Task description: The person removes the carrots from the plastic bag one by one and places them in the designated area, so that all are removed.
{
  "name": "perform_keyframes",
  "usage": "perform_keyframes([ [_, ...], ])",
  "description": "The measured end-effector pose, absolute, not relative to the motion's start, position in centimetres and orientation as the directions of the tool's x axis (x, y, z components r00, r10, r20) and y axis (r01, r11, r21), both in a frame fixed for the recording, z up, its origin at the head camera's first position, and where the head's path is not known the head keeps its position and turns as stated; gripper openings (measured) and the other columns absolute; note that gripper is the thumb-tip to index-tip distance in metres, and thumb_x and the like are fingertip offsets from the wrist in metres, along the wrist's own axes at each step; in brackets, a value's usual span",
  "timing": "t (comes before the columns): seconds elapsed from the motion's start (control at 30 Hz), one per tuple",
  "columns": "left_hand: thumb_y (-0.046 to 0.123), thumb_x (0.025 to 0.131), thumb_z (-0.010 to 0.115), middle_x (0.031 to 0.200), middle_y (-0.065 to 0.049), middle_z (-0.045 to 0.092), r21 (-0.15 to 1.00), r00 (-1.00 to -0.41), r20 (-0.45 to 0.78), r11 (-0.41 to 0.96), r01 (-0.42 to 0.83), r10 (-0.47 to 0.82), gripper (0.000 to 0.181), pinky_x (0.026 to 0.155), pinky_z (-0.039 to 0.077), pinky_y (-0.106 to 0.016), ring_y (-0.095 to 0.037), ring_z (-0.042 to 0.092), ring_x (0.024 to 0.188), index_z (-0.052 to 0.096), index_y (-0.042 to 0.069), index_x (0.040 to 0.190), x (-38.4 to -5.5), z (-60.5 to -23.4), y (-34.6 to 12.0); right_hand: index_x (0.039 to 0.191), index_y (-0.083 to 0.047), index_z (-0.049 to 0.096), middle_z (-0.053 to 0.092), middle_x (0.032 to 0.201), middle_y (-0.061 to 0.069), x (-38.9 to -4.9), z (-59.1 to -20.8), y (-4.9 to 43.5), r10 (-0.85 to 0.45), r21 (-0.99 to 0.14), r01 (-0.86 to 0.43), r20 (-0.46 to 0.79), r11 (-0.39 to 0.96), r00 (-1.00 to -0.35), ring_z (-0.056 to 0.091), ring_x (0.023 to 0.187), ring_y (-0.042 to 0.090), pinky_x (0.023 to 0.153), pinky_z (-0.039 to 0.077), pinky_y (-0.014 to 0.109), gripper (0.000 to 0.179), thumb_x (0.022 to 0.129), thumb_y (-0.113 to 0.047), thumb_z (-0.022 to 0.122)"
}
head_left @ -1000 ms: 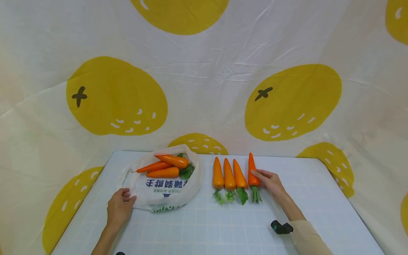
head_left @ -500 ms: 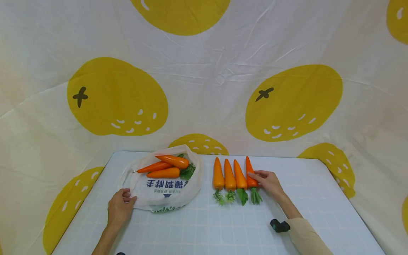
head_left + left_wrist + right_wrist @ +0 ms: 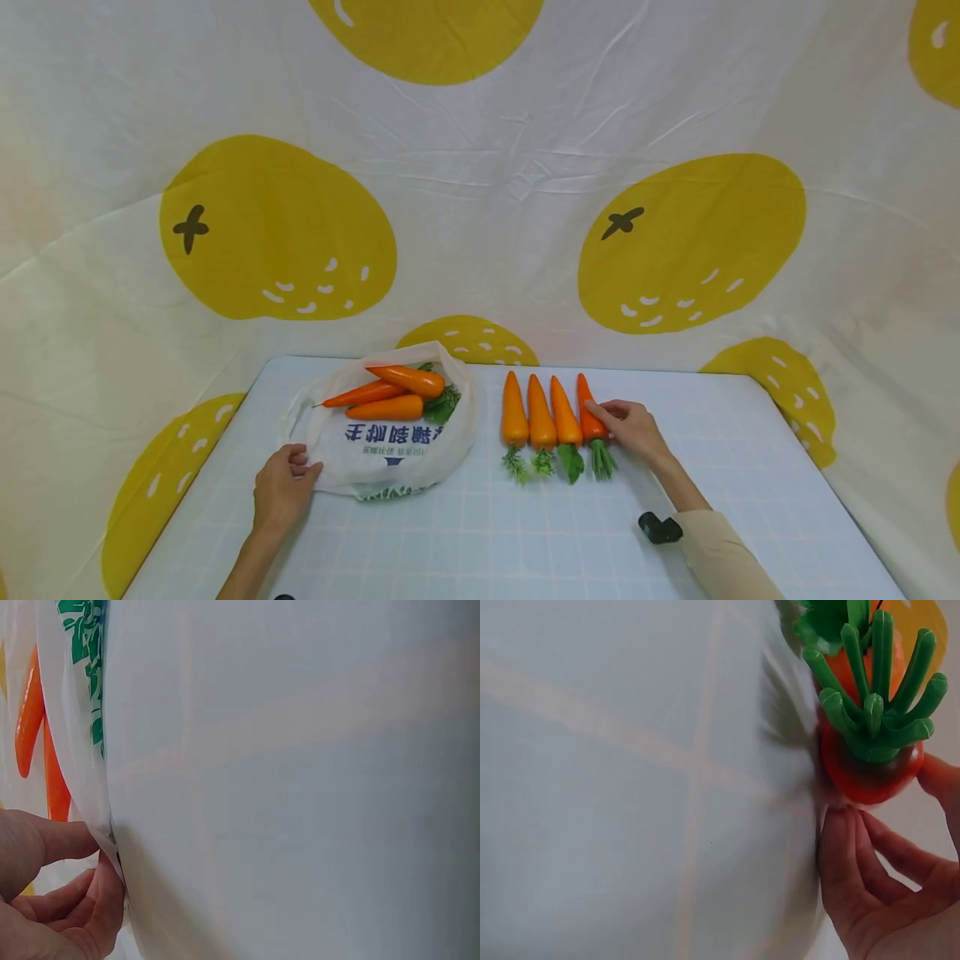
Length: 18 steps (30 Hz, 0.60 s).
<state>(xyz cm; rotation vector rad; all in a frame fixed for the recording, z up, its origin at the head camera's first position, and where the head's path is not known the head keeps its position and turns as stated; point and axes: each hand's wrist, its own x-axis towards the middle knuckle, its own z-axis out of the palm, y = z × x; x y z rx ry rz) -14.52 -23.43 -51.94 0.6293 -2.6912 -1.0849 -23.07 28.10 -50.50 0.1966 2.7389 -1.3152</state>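
Note:
My left hand (image 3: 283, 490) pinches the near left edge of a white plastic bag (image 3: 330, 462); the left wrist view shows thumb and fingers on the bag's rim (image 3: 82, 780). Several carrots lie in the bag's mouth, one of them a front carrot (image 3: 386, 407) with its tip pointing left. At the right, my right hand (image 3: 633, 429) holds a red-orange carrot (image 3: 591, 417) by its side, thumb and fingers on either side of it. Its cut green stalks (image 3: 881, 690) face the right wrist camera. Left of it, three carrots stand in a row, the closest being an orange carrot (image 3: 565, 412) with a leafy top.
A pale checked cloth covers the table (image 3: 480, 542). Behind it hangs a white curtain (image 3: 480, 233) with yellow fruit prints. A black device (image 3: 660, 528) sits at the right wrist. The other two row carrots are a left carrot (image 3: 513, 412) and a middle carrot (image 3: 541, 412).
My right hand has moved the red-orange carrot left and slightly toward me, up beside the row of three. The left hand and bag stay as they were.

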Motion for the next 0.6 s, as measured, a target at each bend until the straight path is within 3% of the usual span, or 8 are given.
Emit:
perform_keyframes([
  [0.2,0.002,0.094,0.070,0.110,-0.030,0.060,0.694,-0.897,0.005,0.648,-0.315,-0.442,0.036,0.087,0.056,-0.054,-0.042,0.063,0.097,0.055,-0.012,0.123,-14.4,-51.7,-23.4,0.127,0.005,0.065,0.070,0.116,0.020,-23.1,-50.2,28.2,0.084,-0.762,0.149,-0.124,0.631,-0.989,0.064,0.090,0.024,0.075,0.056,0.026,0.064,0.097,-0.051,0.066],
  [0.43,0.003,0.094,0.070,0.109,-0.030,0.062,0.695,-0.896,0.004,0.646,-0.316,-0.443,0.037,0.086,0.056,-0.054,-0.042,0.064,0.096,0.055,-0.012,0.125,-14.4,-51.5,-23.7,0.120,0.003,0.067,0.070,0.111,0.019,-23.4,-49.0,27.7,0.118,-0.743,0.070,0.012,0.666,-0.993,0.065,0.099,0.032,0.092,0.057,0.043,0.038,0.100,-0.029,0.068],
  [0.6,0.006,0.094,0.070,0.108,-0.031,0.062,0.695,-0.902,0.057,0.665,-0.273,-0.429,0.037,0.084,0.057,-0.055,-0.042,0.065,0.093,0.056,-0.011,0.125,-14.6,-50.7,-23.7,0.118,0.002,0.068,0.071,0.109,0.019,-23.6,-48.2,26.9,0.096,-0.755,0.008,0.073,0.655,-0.993,0.065,0.099,0.032,0.093,0.056,0.043,0.029,0.100,-0.021,0.067],
])
